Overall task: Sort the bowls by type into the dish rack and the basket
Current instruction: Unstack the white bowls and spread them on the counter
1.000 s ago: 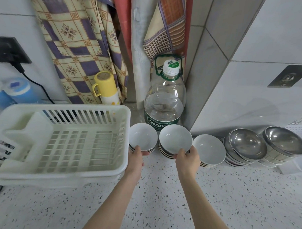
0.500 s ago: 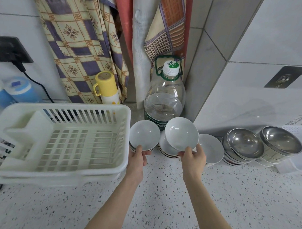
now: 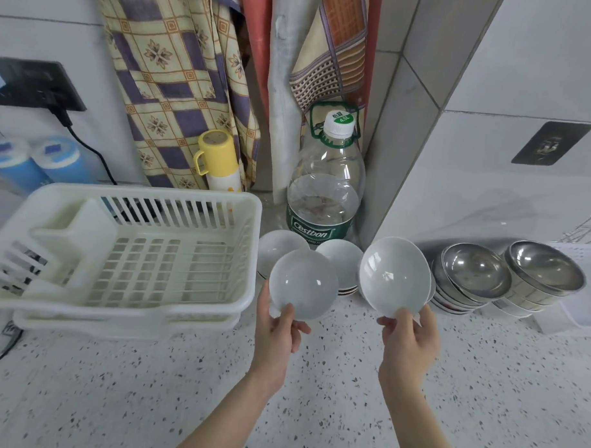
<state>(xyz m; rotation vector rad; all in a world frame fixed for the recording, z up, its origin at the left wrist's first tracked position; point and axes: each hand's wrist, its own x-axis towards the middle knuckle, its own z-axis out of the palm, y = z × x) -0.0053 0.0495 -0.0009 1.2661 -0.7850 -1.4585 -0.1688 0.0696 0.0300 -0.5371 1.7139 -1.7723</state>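
I see two smooth, round white ceramic bowls lifted off the speckled counter point(image 3: 314, 409), tilted toward me. My left hand point(image 3: 277, 333) pinches one bowl point(image 3: 303, 284) by its rim beside the slotted white plastic rack point(image 3: 125, 251); my right hand point(image 3: 409, 345) grips the other bowl point(image 3: 394, 277) near the shiny steel bowls point(image 3: 473, 273).

Dish rack point(image 3: 125, 251) sits at the tabletop's point(image 3: 315, 392) left; bowl stacks point(image 3: 339, 265) line the back edge, bottle point(image 3: 325, 191) behind them.
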